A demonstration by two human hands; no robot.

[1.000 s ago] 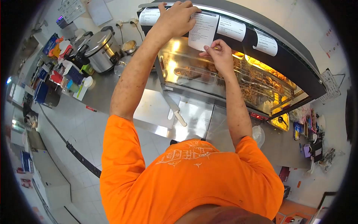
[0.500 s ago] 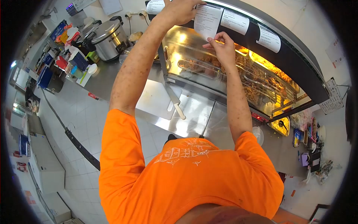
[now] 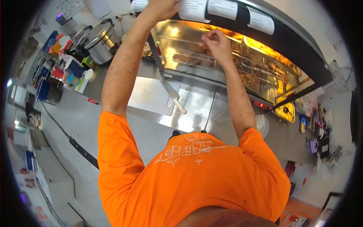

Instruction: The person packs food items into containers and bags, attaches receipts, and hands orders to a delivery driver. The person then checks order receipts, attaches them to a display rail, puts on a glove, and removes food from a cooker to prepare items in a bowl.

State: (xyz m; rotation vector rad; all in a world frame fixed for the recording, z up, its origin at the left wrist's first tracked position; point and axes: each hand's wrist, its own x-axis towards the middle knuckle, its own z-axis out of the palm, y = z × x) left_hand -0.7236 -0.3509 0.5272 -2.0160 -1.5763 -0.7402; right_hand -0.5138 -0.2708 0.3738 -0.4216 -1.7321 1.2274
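My left hand is at the top edge of the view, against the black upper frame of a glass food warmer. Its fingertips are cut off or hidden, close to the left side of a printed paper slip. That slip hangs with its lower end curled. Two more printed slips, a middle one and a right one, are stuck along the same frame. My right hand is below the slips, before the glass, with fingers loosely bent and nothing visible in them. Trays of browned food show behind the glass.
A knife lies across the edge of a white cutting board on the metal counter. A large steel cooker stands at the left. A yellow food tray and a clear plastic bowl are at the right.
My right hand has let go of the slip's lower end and dropped slightly away. The slip has curled up. The whole view has shifted, so the warmer appears higher and further left.
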